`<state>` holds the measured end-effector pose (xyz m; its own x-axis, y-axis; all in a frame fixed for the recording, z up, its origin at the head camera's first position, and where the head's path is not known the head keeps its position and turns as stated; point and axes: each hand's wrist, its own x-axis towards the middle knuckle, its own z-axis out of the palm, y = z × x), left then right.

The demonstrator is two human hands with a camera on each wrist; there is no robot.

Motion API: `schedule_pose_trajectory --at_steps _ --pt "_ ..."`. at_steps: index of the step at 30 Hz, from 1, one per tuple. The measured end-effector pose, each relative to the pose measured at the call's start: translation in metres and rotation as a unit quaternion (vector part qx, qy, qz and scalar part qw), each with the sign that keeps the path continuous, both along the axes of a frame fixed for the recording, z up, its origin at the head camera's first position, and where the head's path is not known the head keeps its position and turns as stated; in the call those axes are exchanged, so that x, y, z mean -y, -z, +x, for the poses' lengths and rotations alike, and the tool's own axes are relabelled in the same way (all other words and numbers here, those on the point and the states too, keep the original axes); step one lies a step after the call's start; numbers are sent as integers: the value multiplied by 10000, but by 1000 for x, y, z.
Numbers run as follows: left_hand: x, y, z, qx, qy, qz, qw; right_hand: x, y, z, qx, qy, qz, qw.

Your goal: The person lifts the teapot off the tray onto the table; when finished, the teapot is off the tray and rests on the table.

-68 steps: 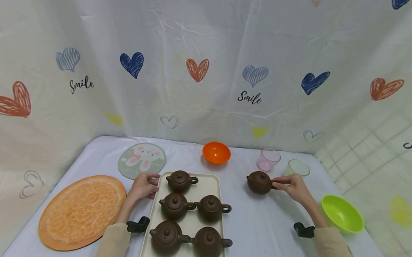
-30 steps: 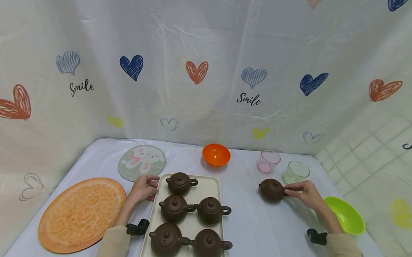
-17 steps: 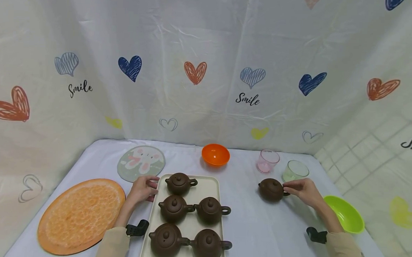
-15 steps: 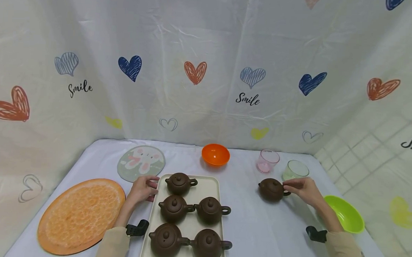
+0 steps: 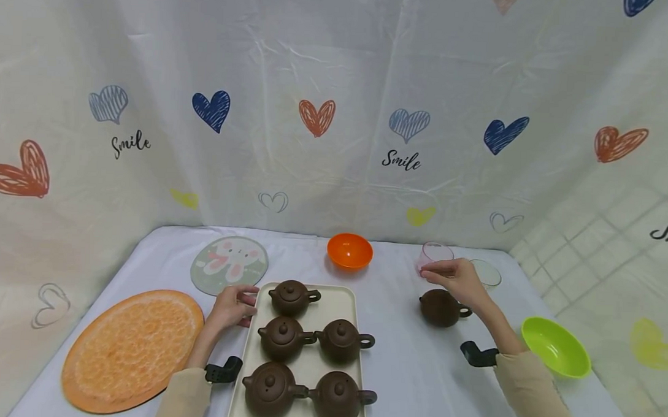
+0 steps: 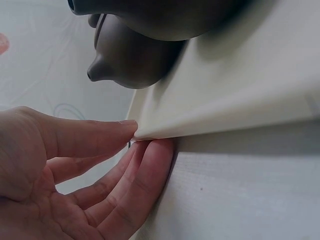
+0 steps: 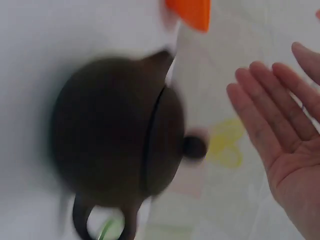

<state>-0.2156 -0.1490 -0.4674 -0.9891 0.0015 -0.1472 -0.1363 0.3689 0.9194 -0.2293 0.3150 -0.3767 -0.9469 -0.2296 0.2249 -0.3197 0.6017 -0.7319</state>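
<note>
My left hand (image 5: 233,306) is at the left edge of a cream tray (image 5: 331,297). In the left wrist view, its thumb (image 6: 95,137) lies on the tray's rim while the fingers curl beneath, pinching it. Several dark brown teapots (image 5: 284,337) stand on the tray, handles toward the right. On the cloth to the right stands another brown teapot (image 5: 438,309), upright with its lid on. My right hand (image 5: 460,281) hovers above and behind this teapot, holding nothing. Its fingers (image 7: 260,112) are straight and apart from the lid knob in the right wrist view.
Behind the right hand are a pink glass (image 5: 436,251) and a green glass (image 5: 487,273), both partly covered. An orange bowl (image 5: 349,252) stands at the back, a lime bowl (image 5: 555,346) at right. A rabbit mat (image 5: 229,265) and a bread-patterned mat (image 5: 132,350) lie left.
The right hand set the teapot down farther right, let go of its handle, then rose and moved left over it. My left hand has stayed at the tray.
</note>
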Motion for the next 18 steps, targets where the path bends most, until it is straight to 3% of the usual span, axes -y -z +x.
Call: schedule_pose_trajectory --at_steps 7,18 --pt "0 0 -1 -28 -2 23 10000 54 -11 -6 359 -359 92 9987" --pt "-1 1 -1 -73 -21 -7 10000 129 -1 -11 -16 -1418 551 9884"
